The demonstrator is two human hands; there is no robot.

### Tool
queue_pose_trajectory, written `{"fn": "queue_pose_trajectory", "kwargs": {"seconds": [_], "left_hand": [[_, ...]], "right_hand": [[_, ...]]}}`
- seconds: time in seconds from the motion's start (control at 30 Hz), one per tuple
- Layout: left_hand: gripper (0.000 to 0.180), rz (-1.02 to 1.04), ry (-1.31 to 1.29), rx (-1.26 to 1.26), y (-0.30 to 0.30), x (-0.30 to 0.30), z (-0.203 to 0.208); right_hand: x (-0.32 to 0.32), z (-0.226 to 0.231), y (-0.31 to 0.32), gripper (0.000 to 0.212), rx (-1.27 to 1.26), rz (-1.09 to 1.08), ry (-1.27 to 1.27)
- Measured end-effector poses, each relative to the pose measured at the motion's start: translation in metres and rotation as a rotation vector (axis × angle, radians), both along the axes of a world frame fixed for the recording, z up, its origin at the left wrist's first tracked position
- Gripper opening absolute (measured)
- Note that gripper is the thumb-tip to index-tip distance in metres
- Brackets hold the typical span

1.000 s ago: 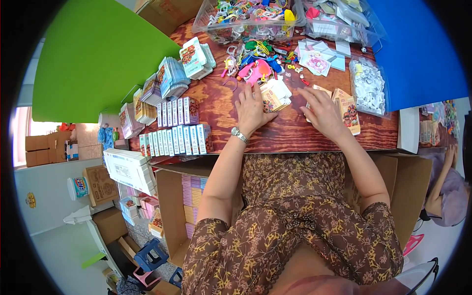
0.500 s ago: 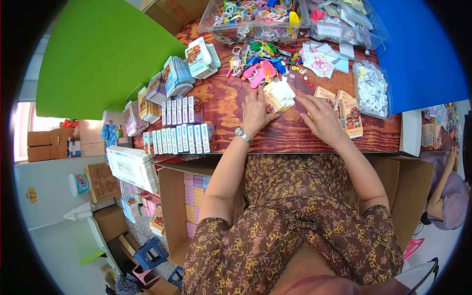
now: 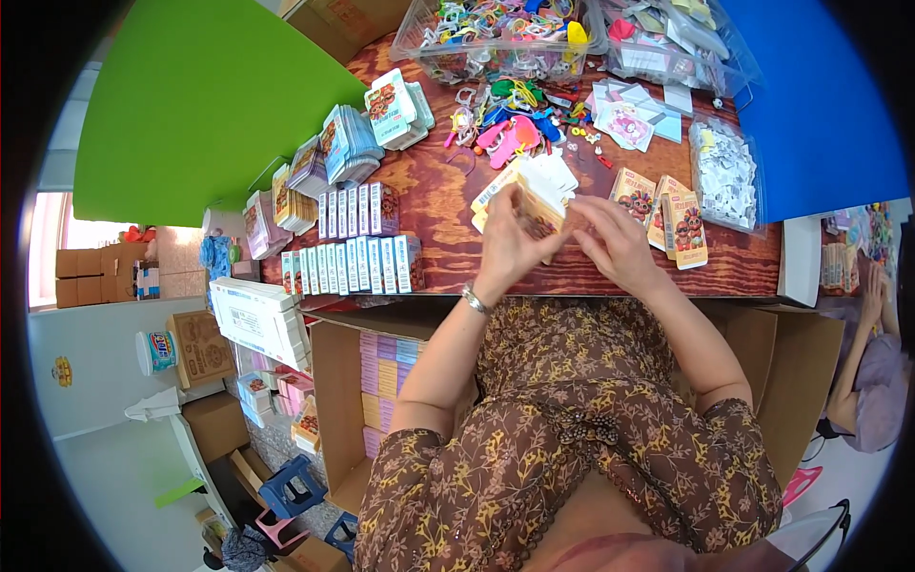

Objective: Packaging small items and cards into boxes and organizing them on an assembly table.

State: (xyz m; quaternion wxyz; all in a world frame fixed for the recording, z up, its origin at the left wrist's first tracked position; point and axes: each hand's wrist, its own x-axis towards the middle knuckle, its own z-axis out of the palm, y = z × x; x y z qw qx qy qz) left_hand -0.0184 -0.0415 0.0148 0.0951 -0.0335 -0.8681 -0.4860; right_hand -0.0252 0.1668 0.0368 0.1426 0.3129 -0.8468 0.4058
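Observation:
My left hand (image 3: 505, 250) grips a small yellow printed carton (image 3: 539, 221), thumb on one side and fingers on the other, just above the table. At the carton's right end is my right hand (image 3: 621, 246), its fingers bent and apart; whether a fingertip touches the end is hard to see. Behind and under the left hand lie more flat yellow-and-white cartons (image 3: 551, 173). To the right of my right hand rest several yellow cartons (image 3: 688, 227) with printed figures, overlapping one another.
Rows of filled small boxes (image 3: 353, 267) and stacks of flat cartons (image 3: 349, 148) stand at left. Clear bins (image 3: 505, 59) of colourful trinkets sit at the back, with a loose pile (image 3: 515, 138) before them. A tub of white packets (image 3: 724, 176) stands right. Green (image 3: 210, 105) and blue (image 3: 810, 105) panels flank the table.
My left hand, flat on the cartons before, has picked one up and now holds it raised and tilted. My right hand has moved slightly left, to the carton's end.

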Motion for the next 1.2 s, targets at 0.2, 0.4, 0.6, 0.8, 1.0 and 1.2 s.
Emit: {"fn": "queue_pose_trajectory", "kwargs": {"seconds": [0.2,0.4,0.6,0.8,1.0,1.2], "left_hand": [[0.078,-0.036,-0.019,0.206,0.026,0.027,0.008],[0.077,-0.099,0.217,0.178,0.033,0.035,0.0],[0.075,-0.193,0.287,0.012,0.031,0.041,-0.005],[0.07,-0.169,0.288,0.008,0.036,0.043,-0.006],[0.068,-0.147,0.259,-0.001,0.043,0.047,-0.019],[0.083,-0.092,0.246,0.071,0.048,0.053,-0.024]], "right_hand": [[0.01,-0.003,0.004,0.041,-0.101,0.036,0.025],[0.016,0.001,0.014,0.035,-0.056,0.083,0.027],[0.02,0.008,0.021,0.033,-0.007,0.139,0.124],[0.03,0.013,0.013,0.022,-0.459,-0.07,-0.46],[0.015,0.013,0.018,0.018,-0.333,0.018,-0.636],[0.02,0.035,0.01,0.018,-0.185,-0.004,-0.558]]}}
